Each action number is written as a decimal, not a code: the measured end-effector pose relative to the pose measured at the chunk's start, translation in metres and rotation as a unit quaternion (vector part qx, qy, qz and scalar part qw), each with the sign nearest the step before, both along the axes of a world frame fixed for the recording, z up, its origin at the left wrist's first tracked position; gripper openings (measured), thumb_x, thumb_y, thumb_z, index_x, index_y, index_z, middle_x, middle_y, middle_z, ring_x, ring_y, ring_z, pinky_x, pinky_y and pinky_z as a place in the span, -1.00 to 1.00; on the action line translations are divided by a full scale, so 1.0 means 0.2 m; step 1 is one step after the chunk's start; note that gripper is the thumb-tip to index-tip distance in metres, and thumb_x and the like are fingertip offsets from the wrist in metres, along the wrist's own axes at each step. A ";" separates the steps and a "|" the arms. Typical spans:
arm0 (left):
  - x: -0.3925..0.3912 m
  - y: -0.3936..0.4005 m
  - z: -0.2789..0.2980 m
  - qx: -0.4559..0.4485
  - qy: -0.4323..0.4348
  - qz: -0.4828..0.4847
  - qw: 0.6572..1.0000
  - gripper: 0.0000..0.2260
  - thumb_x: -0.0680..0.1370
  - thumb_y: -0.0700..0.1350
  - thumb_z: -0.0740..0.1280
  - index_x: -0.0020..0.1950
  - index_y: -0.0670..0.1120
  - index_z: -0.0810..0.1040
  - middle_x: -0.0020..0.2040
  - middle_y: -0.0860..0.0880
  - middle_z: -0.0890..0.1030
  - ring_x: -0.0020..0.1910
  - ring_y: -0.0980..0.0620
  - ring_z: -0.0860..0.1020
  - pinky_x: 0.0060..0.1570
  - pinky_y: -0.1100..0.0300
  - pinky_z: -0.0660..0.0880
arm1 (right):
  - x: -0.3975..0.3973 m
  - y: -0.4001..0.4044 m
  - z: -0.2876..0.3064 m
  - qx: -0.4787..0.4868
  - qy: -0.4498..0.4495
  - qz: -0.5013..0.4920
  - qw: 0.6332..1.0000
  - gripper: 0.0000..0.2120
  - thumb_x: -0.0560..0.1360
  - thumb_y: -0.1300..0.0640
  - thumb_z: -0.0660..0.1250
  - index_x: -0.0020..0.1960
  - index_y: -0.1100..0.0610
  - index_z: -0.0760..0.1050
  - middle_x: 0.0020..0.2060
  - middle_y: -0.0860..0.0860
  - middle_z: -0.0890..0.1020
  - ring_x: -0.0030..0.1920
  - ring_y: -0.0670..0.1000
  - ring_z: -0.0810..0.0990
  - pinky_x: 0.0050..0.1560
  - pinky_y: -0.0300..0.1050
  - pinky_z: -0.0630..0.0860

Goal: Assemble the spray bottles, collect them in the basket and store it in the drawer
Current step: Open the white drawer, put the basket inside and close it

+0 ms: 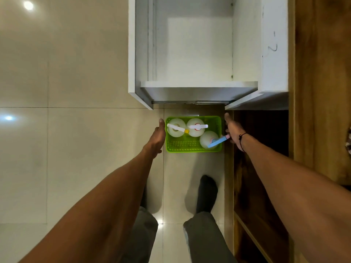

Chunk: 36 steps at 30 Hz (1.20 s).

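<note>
A green plastic basket (pixel 191 145) sits low over the tiled floor, just in front of the open white drawer (pixel 197 84). Three clear spray bottles stand inside it. One has a white and yellow sprayer (pixel 177 128), one a white sprayer (pixel 197 127), and one a blue sprayer (pixel 216 142) that pokes over the right rim. My left hand (pixel 158 136) lies flat against the basket's left side with its fingers straight. My right hand (pixel 232 130) presses against the right side. The basket is held between both palms.
The drawer's inside (pixel 197 48) holds nothing and its front panel faces me. A wooden cabinet (pixel 266 168) with dark open shelves runs along the right. My feet (pixel 207 192) stand on the glossy tiles (pixel 76 130) just behind the basket.
</note>
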<state>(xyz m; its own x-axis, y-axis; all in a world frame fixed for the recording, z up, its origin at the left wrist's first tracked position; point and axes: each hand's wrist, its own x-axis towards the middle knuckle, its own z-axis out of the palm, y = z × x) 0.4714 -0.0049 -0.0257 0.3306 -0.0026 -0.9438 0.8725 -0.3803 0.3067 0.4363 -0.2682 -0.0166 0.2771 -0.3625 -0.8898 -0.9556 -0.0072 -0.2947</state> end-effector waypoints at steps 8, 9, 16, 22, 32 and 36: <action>-0.02 -0.09 -0.22 -0.013 -0.032 0.004 0.999 -0.31 0.68 0.33 -0.18 0.68 -0.02 0.20 0.65 -0.11 0.28 0.61 -0.14 0.26 0.49 -0.05 0.25 | -0.03 -0.01 -0.17 0.083 0.001 -0.054 0.995 -0.15 0.56 -0.49 -0.02 0.59 0.08 0.29 0.54 0.09 0.39 0.46 0.14 0.45 0.45 0.05 0.39; -0.02 -0.09 -0.25 -0.008 -0.031 0.005 0.999 -0.29 0.67 0.36 -0.18 0.68 -0.01 0.19 0.66 -0.10 0.27 0.62 -0.14 0.25 0.52 -0.09 0.22 | -0.03 -0.01 -0.18 0.086 0.001 -0.060 0.994 -0.13 0.54 -0.51 -0.02 0.59 0.08 0.30 0.52 0.09 0.42 0.41 0.13 0.48 0.44 0.06 0.41; -0.01 -0.08 -0.22 -0.023 0.011 0.006 1.000 -0.35 0.67 0.37 -0.14 0.49 0.03 0.45 0.09 0.02 0.65 -0.01 0.00 0.59 -0.19 0.22 0.55 | -0.04 0.00 -0.19 0.099 -0.004 -0.102 0.990 -0.22 0.59 -0.45 -0.04 0.48 0.12 0.41 0.32 0.09 0.55 0.08 0.07 0.55 0.03 -0.03 0.50; -0.03 -0.02 0.00 -0.006 0.016 0.044 0.999 -0.39 0.65 0.39 0.05 0.43 0.00 0.51 -0.02 0.04 0.61 -0.09 0.05 0.58 -0.21 0.14 0.45 | -0.07 0.05 0.10 0.118 -0.015 -0.150 0.981 -0.15 0.58 -0.46 0.00 0.58 0.16 0.32 0.47 0.11 0.45 0.04 0.05 0.62 -0.21 -0.07 0.51; -0.10 0.04 0.86 0.007 0.008 0.054 0.998 -0.27 0.54 0.49 0.10 0.45 -0.01 0.53 0.37 -0.17 0.58 0.28 -0.17 0.56 0.24 -0.10 0.52 | -0.13 0.13 1.05 0.132 -0.004 -0.167 0.977 -0.26 0.64 -0.37 -0.03 0.57 0.14 0.32 0.46 0.02 0.42 0.22 0.06 0.49 -0.36 -0.13 0.47; -0.11 0.08 1.28 0.012 0.016 0.062 0.998 -0.27 0.53 0.50 0.08 0.50 0.06 0.47 0.42 -0.12 0.53 0.34 -0.17 0.51 0.17 -0.09 0.49 | -0.13 0.15 1.42 0.135 0.002 -0.170 0.976 -0.16 0.55 -0.49 0.04 0.61 0.05 0.25 0.54 -0.01 0.33 0.26 0.07 0.53 -0.51 -0.14 0.53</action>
